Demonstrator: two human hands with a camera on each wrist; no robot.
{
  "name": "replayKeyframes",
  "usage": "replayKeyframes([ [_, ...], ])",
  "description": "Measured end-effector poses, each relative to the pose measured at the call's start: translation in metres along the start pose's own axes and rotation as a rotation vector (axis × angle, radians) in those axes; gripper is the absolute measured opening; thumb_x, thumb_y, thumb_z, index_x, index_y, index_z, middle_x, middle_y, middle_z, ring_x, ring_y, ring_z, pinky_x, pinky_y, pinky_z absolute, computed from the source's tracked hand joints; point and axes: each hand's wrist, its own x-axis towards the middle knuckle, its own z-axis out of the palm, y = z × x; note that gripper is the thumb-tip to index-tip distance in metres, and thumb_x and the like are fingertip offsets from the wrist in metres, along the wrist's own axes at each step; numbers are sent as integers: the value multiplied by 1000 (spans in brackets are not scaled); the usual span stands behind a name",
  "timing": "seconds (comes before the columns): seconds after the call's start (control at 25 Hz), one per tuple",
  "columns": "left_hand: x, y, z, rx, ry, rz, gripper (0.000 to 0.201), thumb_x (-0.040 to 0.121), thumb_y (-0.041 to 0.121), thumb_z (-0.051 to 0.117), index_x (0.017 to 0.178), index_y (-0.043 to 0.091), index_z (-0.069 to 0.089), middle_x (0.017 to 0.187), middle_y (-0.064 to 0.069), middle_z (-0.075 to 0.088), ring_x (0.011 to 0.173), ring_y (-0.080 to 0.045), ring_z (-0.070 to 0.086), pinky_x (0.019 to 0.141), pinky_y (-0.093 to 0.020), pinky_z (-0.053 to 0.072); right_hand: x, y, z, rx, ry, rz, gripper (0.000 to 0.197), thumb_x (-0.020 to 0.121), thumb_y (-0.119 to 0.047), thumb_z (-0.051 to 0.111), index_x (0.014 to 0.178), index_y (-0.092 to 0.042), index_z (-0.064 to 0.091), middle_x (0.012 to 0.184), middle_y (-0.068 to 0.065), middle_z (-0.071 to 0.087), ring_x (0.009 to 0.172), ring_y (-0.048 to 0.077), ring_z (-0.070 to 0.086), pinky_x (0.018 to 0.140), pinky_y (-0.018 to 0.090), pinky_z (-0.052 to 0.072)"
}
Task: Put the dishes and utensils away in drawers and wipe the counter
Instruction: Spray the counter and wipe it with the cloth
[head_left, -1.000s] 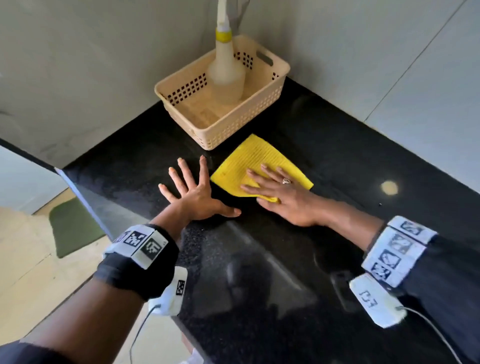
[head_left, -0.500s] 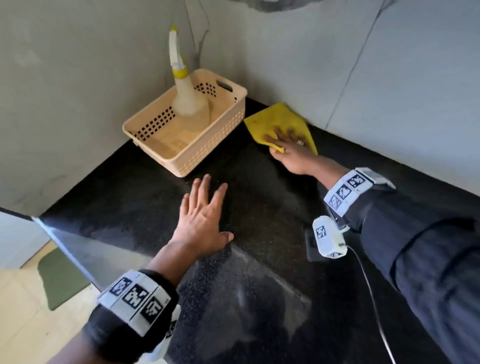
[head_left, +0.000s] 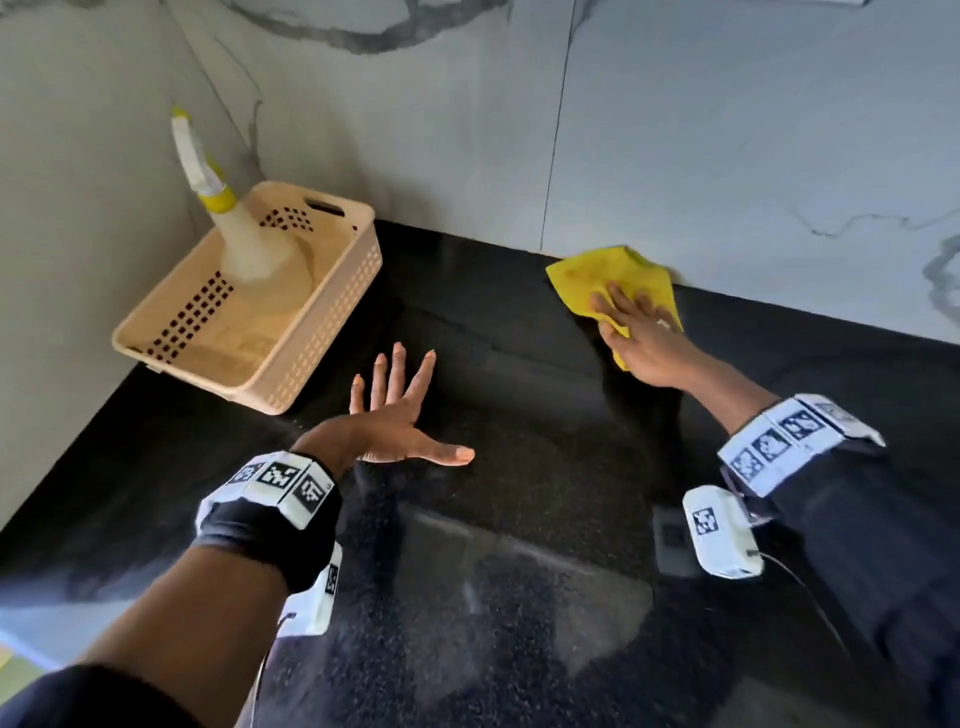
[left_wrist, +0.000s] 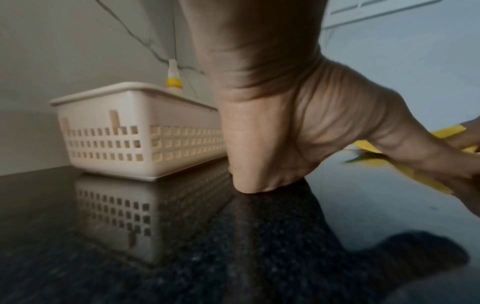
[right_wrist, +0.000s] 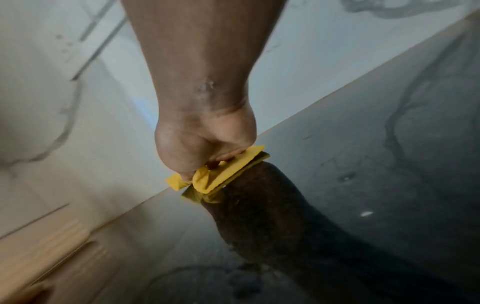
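Yellow cloth (head_left: 610, 280), bunched and creased, lies at the tabletop's (head_left: 519, 467) back edge against the marble wall, pressed under the flat, open right hand (head_left: 641, 338); the left hand (head_left: 395, 415) rests spread on the tabletop. A hurried sweep towards the left corner could bump the basket (head_left: 311, 338) and topple its spray bottle (head_left: 249, 244).

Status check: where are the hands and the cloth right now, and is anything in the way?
Left hand flat on counter, fingers spread. Right hand presses yellow cloth at the back wall. Basket with spray bottle sits left, clear of cloth.
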Motion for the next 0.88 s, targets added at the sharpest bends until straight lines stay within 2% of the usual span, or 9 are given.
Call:
replayKeyframes([
  [0.08,4,0,-3,29,-31,-12,137,56,86,64,143,42,-34,146,-1,-48,136,-21,-42,116,-48,-18,21,-27,13,-37,86,160,58,105,-43,23,157,-26,2,164,3,-11,149,35,-12,119,50,-4],
  [0.16,7,2,-5,51,-55,-18,144,50,87,65,141,41,-36,146,-4,-49,136,-25,-42,116,-50,-17,29,-79,27,-41,114,221,66,103,-44,28,157,-18,0,163,15,-11,148,43,-11,118,55,-2],
  [0.28,5,4,-10,138,-77,-10,155,45,84,72,142,35,-38,146,-9,-47,137,-30,-40,115,-51,-17,7,-160,63,-103,102,-37,66,102,-43,32,157,-16,4,163,17,-7,149,41,-7,118,53,-1],
  [0.4,-1,6,-18,204,-139,3,162,38,87,71,142,28,-39,145,-18,-46,136,-38,-38,113,-56,-14,-2,-151,67,-55,57,-233,58,105,-38,30,157,-24,9,165,2,-3,151,25,-5,120,40,-3],
  [0.52,2,4,-29,415,-218,35,162,41,92,63,146,12,-31,145,-38,-32,137,-56,-23,111,-67,-4,0,-68,40,-27,225,59,54,105,-28,34,156,-23,16,165,5,2,151,24,1,120,32,-1],
  [0.6,2,0,-38,405,-276,61,158,50,86,68,145,8,-32,142,-41,-34,136,-57,-25,111,-69,-3,-8,-37,30,53,252,384,54,106,-31,28,157,-22,12,165,6,0,151,31,0,121,41,4],
  [0.68,5,1,-38,338,-283,118,160,51,78,75,142,8,-36,138,-40,-40,134,-56,-30,110,-69,-6,-8,-53,32,61,308,575,56,106,-37,26,157,-21,11,165,7,0,150,38,1,119,50,7],
  [0.76,5,-4,-33,305,-267,146,164,48,75,80,142,8,-37,136,-41,-41,133,-57,-31,108,-70,-7,-10,-106,49,35,281,591,58,105,-40,27,157,-22,8,164,10,-3,148,42,-1,118,54,7],
  [0.88,9,-14,-26,320,-239,200,166,45,71,83,143,9,-36,136,-44,-38,132,-60,-28,107,-72,-4,-49,-180,97,10,202,384,57,105,-40,29,156,-32,5,164,4,-10,150,37,-9,119,51,0],
])
